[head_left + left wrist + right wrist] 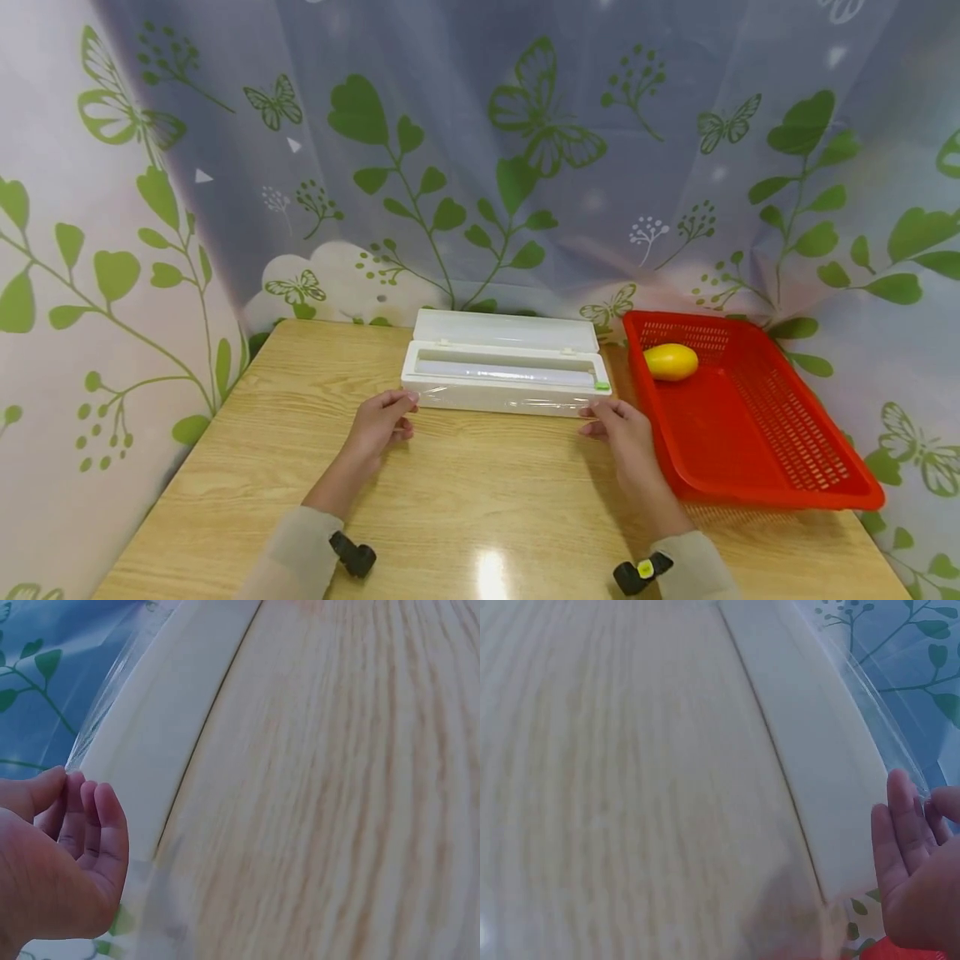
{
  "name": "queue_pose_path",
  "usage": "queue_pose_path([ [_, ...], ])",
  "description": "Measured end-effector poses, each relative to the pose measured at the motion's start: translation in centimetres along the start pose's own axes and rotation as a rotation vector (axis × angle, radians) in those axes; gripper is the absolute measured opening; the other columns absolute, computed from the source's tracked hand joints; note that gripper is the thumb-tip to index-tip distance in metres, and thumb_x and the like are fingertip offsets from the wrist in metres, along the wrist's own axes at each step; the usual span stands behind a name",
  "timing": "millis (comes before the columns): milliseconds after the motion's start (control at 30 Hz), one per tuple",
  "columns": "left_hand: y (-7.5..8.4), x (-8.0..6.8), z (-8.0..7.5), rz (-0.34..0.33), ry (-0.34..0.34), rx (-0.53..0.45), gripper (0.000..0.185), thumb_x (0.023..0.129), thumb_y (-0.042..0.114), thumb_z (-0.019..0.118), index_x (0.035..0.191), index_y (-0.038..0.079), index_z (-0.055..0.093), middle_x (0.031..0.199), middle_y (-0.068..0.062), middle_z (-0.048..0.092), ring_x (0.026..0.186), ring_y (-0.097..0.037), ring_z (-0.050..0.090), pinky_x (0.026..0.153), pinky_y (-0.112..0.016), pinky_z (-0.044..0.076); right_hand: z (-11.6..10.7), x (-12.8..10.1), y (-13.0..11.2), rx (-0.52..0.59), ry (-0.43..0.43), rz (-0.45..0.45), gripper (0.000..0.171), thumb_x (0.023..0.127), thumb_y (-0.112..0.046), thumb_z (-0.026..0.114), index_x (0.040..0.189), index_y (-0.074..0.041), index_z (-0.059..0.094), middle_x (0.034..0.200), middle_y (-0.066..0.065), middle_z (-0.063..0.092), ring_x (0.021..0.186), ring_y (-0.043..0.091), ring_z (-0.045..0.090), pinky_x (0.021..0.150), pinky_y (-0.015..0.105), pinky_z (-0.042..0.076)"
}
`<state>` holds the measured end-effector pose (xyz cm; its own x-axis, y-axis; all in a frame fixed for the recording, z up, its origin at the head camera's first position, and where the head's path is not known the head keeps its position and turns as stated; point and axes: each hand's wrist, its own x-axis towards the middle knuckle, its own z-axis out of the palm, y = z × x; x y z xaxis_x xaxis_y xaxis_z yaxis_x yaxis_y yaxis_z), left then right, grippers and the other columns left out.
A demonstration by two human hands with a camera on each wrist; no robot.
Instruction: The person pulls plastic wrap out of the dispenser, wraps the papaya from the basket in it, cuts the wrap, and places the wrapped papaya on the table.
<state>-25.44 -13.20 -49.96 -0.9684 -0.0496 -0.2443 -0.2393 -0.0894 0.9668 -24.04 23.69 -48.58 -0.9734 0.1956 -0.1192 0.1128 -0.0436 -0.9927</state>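
Note:
A white cling film dispenser lies lengthwise across the table with its lid raised at the back. Inside it sits a roll, and a small green piece marks the right end. Clear cling film stretches along the front edge of the box. My left hand pinches the film's left corner between thumb and forefinger, the other fingers loosely bent. At the opposite corner my right hand pinches the film likewise, as the right wrist view shows at the film edge.
A red plastic basket stands on the right of the wooden table, close beside my right forearm. In its far left corner lies a yellow mango-shaped fruit. A patterned curtain hangs behind the table.

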Motion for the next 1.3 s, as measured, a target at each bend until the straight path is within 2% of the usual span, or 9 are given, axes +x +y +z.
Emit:
queue_pose_path([
  [133, 0.6, -0.1, -0.1, 0.043, -0.002, 0.029, 0.036, 0.099, 0.027, 0.067, 0.121, -0.001, 0.067, 0.094, 0.0, 0.065, 0.073, -0.012, 0.055, 0.068, -0.025, 0.055, 0.1, 0.0, -0.7, 0.056, 0.0, -0.009, 0.027, 0.101, -0.022, 0.063, 0.111, 0.003, 0.063, 0.087, -0.003, 0.073, 0.071, 0.014, 0.07, 0.081, 0.028, 0.06],
  [367, 1.6, 0.1, 0.0, 0.091, 0.003, 0.046, 0.039, 0.099, 0.029, 0.067, 0.121, -0.002, 0.067, 0.09, 0.003, 0.065, 0.07, -0.01, 0.052, 0.069, -0.025, 0.054, 0.3, 0.3, -1.6, 0.146, 0.0, 0.016, 0.019, 0.098, -0.019, 0.068, 0.105, -0.001, 0.065, 0.084, -0.001, 0.072, 0.07, 0.014, 0.069, 0.081, 0.028, 0.06],
  [733, 4.1, 1.6, 0.4, 0.143, 0.033, 0.057, 0.036, 0.098, 0.028, 0.068, 0.117, -0.003, 0.069, 0.087, 0.005, 0.066, 0.065, -0.008, 0.049, 0.061, -0.019, 0.049, 1.4, 1.2, -3.7, 0.141, 0.037, 0.026, 0.035, 0.102, -0.017, 0.061, 0.124, 0.01, 0.056, 0.083, -0.002, 0.07, 0.071, 0.011, 0.07, 0.079, 0.026, 0.06],
  [967, 5.4, 2.4, 0.7, 0.152, 0.044, 0.047, 0.036, 0.098, 0.026, 0.068, 0.117, -0.004, 0.069, 0.083, 0.007, 0.067, 0.061, -0.007, 0.047, 0.056, -0.017, 0.046, 1.9, 1.6, -5.0, 0.215, 0.041, -0.009, 0.024, 0.101, -0.011, 0.061, 0.113, 0.009, 0.059, 0.079, -0.001, 0.07, 0.067, 0.012, 0.069, 0.077, 0.028, 0.061],
  [1067, 5.7, 2.5, 0.6, 0.156, 0.043, 0.062, 0.037, 0.099, 0.028, 0.067, 0.12, -0.002, 0.069, 0.087, 0.006, 0.068, 0.062, -0.008, 0.047, 0.058, -0.018, 0.046, 2.0, 1.7, -5.5, 0.222, 0.036, 0.0, 0.025, 0.1, -0.013, 0.063, 0.114, 0.008, 0.061, 0.08, 0.0, 0.071, 0.069, 0.012, 0.069, 0.078, 0.028, 0.061],
  [1167, 5.9, 2.5, 0.5, 0.164, 0.039, 0.086, 0.039, 0.099, 0.032, 0.066, 0.122, 0.0, 0.069, 0.09, 0.005, 0.068, 0.063, -0.009, 0.047, 0.061, -0.021, 0.047, 2.1, 1.9, -6.0, 0.227, 0.032, 0.014, 0.023, 0.1, -0.013, 0.064, 0.113, 0.005, 0.062, 0.082, 0.001, 0.071, 0.069, 0.013, 0.07, 0.079, 0.028, 0.06],
  [1300, 6.9, 2.0, 0.4, 0.16, 0.015, 0.089, 0.039, 0.1, 0.03, 0.066, 0.124, -0.001, 0.068, 0.092, 0.002, 0.07, 0.063, -0.011, 0.047, 0.063, -0.025, 0.048, 2.1, 1.9, -6.6, 0.227, 0.028, 0.006, 0.016, 0.099, -0.013, 0.064, 0.107, 0.001, 0.064, 0.082, 0.001, 0.072, 0.069, 0.013, 0.07, 0.079, 0.027, 0.06],
])
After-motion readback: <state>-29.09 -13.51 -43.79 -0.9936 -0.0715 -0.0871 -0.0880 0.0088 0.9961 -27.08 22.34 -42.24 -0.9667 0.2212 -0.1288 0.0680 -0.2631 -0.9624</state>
